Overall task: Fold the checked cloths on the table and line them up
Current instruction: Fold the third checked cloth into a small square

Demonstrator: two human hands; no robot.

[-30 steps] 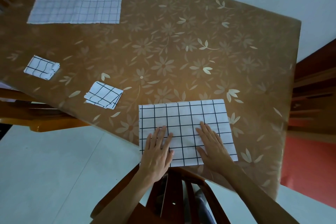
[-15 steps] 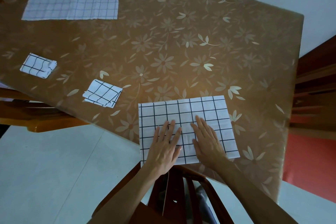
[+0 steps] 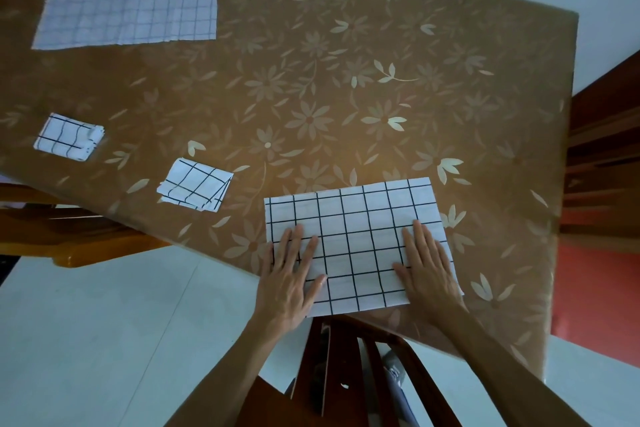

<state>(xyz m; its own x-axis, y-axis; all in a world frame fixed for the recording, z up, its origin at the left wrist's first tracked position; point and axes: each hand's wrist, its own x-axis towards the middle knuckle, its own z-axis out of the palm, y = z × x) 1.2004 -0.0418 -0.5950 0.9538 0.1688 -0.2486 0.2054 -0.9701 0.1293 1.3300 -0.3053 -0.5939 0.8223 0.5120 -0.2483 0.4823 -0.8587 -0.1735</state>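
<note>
With both palms flat, fingers spread and gripping nothing, we're pressing the half-folded cloth (image 3: 360, 246) at the table (image 3: 381, 97) edge nearest us. Left hand (image 3: 292, 274) sits at its 9 o'clock end, right hand (image 3: 427, 270) at 3 o'clock. Its long axis runs 9 to 3, so we'd judge the next fold swings one end across, either hand equally close.

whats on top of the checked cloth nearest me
Both hands lie flat on the half-folded checked cloth: the left hand at its left edge, the right hand at its right edge. Nothing else rests on it. The squares beneath the palms are hidden.
</note>
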